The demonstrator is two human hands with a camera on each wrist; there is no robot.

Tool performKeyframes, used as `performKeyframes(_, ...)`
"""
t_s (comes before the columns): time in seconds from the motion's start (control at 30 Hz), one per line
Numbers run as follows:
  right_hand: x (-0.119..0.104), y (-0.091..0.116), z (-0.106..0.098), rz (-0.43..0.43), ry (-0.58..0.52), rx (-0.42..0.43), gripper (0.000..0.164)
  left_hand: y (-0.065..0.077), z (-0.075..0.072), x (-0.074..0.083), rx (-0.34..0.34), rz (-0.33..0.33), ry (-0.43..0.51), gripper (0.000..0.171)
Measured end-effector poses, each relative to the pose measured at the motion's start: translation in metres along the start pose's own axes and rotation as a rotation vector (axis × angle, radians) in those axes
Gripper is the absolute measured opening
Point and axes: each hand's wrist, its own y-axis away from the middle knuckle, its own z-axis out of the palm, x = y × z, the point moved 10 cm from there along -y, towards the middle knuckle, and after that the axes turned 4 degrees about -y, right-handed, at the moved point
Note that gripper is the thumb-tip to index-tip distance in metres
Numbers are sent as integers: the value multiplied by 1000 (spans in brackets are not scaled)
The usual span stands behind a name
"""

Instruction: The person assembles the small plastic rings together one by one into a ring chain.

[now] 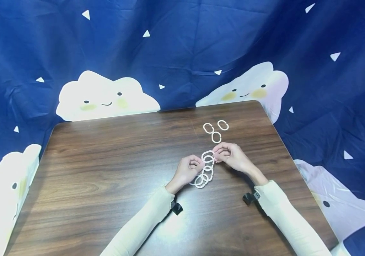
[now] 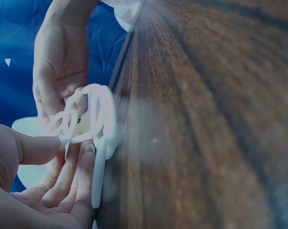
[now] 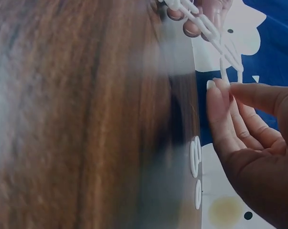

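Several white oval plastic rings hang together as a chain (image 1: 207, 152) between the two hands, over the table. My left hand (image 1: 187, 170) pinches the chain between thumb and fingers on its left side, and part of the lower rings is behind this hand. At the chain's upper end my right hand (image 1: 234, 157) pinches a ring with thumb and index finger, its other fingers loosely bent. In the left wrist view, rings (image 2: 108, 114) overlap near the left fingertips, one hanging downward. The right wrist view shows the pinched end ring (image 3: 224, 71) joined to further rings leading to the left hand.
Three loose white rings lie beyond the right hand: one at left (image 1: 204, 127), one nearer (image 1: 212, 137), one at right (image 1: 223, 121). The brown wooden table (image 1: 105, 170) meets a blue curtain (image 1: 176, 46) printed with clouds. A small black device (image 1: 248, 198) sits at each wrist.
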Motion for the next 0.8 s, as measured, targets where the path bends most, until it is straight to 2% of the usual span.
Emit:
performKeyframes(0.27, -4, -2, -6, -14, -15, 6, 22, 0, 0, 1, -20, 20, -10, 13)
performKeyframes(0.6, -17, -3, -13, -60, 58, 10, 21, 1, 1, 4, -33, 33, -28, 13)
performKeyframes(0.8, -21, -1, -15, -54, 69, 7, 22, 1, 2, 7, -48, 48, -18, 16)
